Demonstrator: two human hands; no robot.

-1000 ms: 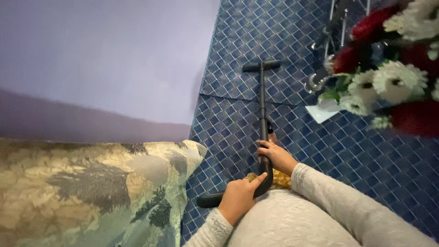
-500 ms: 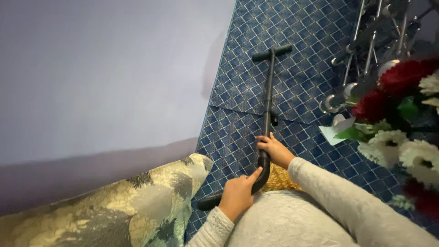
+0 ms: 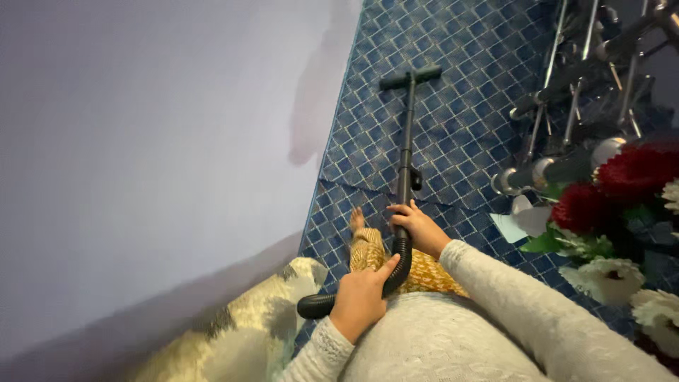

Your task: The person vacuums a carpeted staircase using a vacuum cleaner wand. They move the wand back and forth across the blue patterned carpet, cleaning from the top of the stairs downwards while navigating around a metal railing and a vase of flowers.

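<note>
A black vacuum cleaner wand (image 3: 405,148) runs away from me over the blue patterned floor mat (image 3: 460,120), ending in a flat floor nozzle (image 3: 410,76) far ahead. My right hand (image 3: 419,228) grips the wand at its lower end. Closer to my body, my left hand (image 3: 361,297) holds the black ribbed hose (image 3: 332,304) that curves off to the left. Both arms wear grey knit sleeves. A bare foot (image 3: 357,221) and a yellow patterned trouser leg show just left of the wand.
A pale violet wall (image 3: 155,141) fills the left side. A gold-green patterned cushion (image 3: 233,336) lies at the lower left. A metal stand with tubes (image 3: 580,92) and red and white flowers (image 3: 622,212) crowd the right. A light paper scrap (image 3: 516,223) lies on the mat.
The view has swung right and tilted, so the cushion shrank into the lower left. The wand and nozzle reach farther out over the mat. Both hands keep their grip.
</note>
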